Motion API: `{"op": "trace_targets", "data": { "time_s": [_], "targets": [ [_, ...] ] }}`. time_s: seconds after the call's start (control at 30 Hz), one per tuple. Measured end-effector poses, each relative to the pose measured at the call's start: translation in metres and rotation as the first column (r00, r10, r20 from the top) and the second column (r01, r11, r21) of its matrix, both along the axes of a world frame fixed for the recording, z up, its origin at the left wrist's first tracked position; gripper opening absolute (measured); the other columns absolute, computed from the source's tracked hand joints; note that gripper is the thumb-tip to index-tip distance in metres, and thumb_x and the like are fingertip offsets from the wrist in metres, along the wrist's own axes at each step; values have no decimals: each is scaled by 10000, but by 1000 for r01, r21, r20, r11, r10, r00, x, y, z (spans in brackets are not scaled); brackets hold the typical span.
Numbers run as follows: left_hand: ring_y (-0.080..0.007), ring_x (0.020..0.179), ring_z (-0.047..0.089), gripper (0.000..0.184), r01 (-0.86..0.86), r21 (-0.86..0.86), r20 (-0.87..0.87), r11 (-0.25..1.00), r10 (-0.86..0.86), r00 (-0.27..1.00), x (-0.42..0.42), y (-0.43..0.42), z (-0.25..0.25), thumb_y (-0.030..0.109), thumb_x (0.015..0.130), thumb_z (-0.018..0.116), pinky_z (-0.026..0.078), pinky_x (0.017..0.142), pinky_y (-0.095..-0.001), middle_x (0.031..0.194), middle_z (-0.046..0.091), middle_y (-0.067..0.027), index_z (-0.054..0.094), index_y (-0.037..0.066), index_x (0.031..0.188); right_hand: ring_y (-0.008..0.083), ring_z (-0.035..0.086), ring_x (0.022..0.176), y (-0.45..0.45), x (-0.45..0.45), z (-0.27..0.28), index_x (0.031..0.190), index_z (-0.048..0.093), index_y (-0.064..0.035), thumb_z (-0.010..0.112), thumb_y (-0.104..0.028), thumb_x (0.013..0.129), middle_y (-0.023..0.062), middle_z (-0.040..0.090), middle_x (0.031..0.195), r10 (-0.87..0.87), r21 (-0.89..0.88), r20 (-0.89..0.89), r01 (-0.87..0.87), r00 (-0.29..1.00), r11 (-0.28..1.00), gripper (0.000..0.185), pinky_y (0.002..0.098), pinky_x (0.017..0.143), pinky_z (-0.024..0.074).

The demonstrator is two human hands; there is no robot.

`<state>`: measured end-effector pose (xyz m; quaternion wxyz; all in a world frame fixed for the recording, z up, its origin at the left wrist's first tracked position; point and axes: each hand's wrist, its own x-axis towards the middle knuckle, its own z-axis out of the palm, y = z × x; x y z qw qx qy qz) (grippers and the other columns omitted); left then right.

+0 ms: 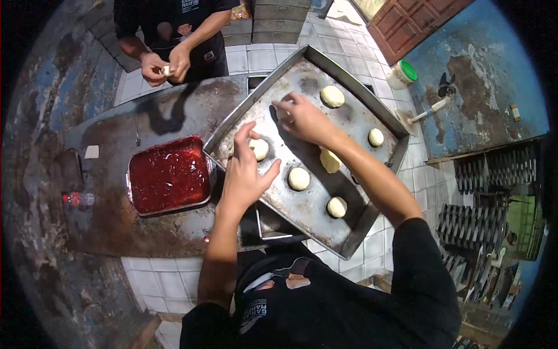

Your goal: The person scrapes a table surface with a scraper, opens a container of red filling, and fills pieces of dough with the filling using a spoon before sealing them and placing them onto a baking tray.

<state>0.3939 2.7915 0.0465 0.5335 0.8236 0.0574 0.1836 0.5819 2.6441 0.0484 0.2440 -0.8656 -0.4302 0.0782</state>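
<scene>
A metal tray lies at an angle in front of me, with several pale dough balls on it. My left hand is over its left corner, fingers spread, beside a dough ball that shows behind the fingers. Farther back, my right hand reaches over the tray, fingers apart, with nothing visible in it. Below my right forearm lies a flatter dough piece, partly covered by the arm. Other dough balls sit at the far side, the right and the near side.
A pan of glossy red filling stands on the worn table at left. Across the table a co-worker's hands hold a small dough piece. A second tray lies underneath. A green-lidded bucket stands at back right.
</scene>
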Motion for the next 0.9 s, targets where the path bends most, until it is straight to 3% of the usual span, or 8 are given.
{"op": "trace_targets", "data": {
  "time_s": [0.07, 0.1, 0.23, 0.33, 0.43, 0.53, 0.73, 0.9],
  "targets": [
    [-465, 932, 651, 831, -45, 31, 66, 999, 43, 997, 0, -5, -14, 149, 812, 779, 508, 825, -513, 1145, 573, -216, 279, 96, 1473, 393, 525, 1303, 11, 1, -21, 1386, 534, 64, 614, -407, 976, 239, 518, 1454, 216, -181, 514, -141, 830, 973, 629, 461, 1110, 430],
    [-458, 925, 648, 774, -76, 55, 132, 996, 69, 989, 1, -6, -17, 132, 821, 763, 503, 820, -514, 1102, 570, -206, 316, 90, 1452, 424, 302, 1489, 12, -2, -30, 1472, 384, 131, 469, -542, 1019, 297, 336, 1582, 262, -273, 510, -134, 819, 953, 816, 469, 1221, 282],
    [-441, 910, 649, 708, -166, 120, 93, 979, 155, 983, 5, -11, -17, 124, 824, 749, 508, 789, -504, 1043, 580, -189, 365, 87, 1418, 383, 102, 1568, 15, 19, -55, 1572, 174, 100, 364, -518, 1077, 285, 128, 1667, 220, -221, 105, -193, 970, 956, 814, 448, 1270, 149],
    [-395, 808, 661, 656, -184, 96, 97, 978, 175, 980, 2, -12, -13, 93, 831, 726, 504, 720, -488, 975, 583, -158, 385, 92, 1392, 316, 374, 1481, -11, 56, -22, 1537, 377, 26, 457, -443, 1078, 219, 395, 1591, 233, 223, -464, -142, 855, 964, 661, 394, 1213, 289],
    [-108, 603, 482, 617, -174, 45, 135, 984, 166, 977, 1, -8, -23, 15, 838, 699, 418, 569, -288, 949, 545, -72, 391, 82, 1370, 292, 637, 1158, -65, 38, 32, 1205, 691, -23, 752, -212, 912, 153, 685, 1228, 332, 39, -168, -331, 928, 943, 353, 395, 1035, 478],
    [-297, 635, 620, 550, -199, 51, 135, 979, 191, 972, 2, -12, -17, 32, 840, 674, 482, 623, -423, 873, 553, -127, 418, 84, 1324, 314, 686, 1039, -113, 4, 48, 1110, 720, -22, 818, -131, 774, 131, 705, 1128, 363, -255, -235, -417, 902, 872, 367, 426, 920, 552],
    [-158, 681, 568, 511, -106, -55, 35, 993, 108, 994, -3, -12, -4, -2, 850, 661, 456, 630, -320, 925, 571, -83, 452, 54, 1313, 310, 683, 1029, -144, -24, 19, 1171, 691, -66, 767, -191, 806, 103, 670, 1198, 489, -313, 233, -412, 841, 856, 393, 415, 857, 568],
    [-192, 1153, 592, 402, 172, -492, 8, 853, -193, 981, -17, -16, 5, 86, 1020, 573, 460, 1025, -326, 1198, 629, -127, 448, 27, 1397, 223, 710, 902, -115, -25, 49, 1101, 704, -62, 686, -138, 847, 99, 730, 1040, 181, -337, -236, -255, 955, 906, 266, 345, 769, 562]
  ]
}}
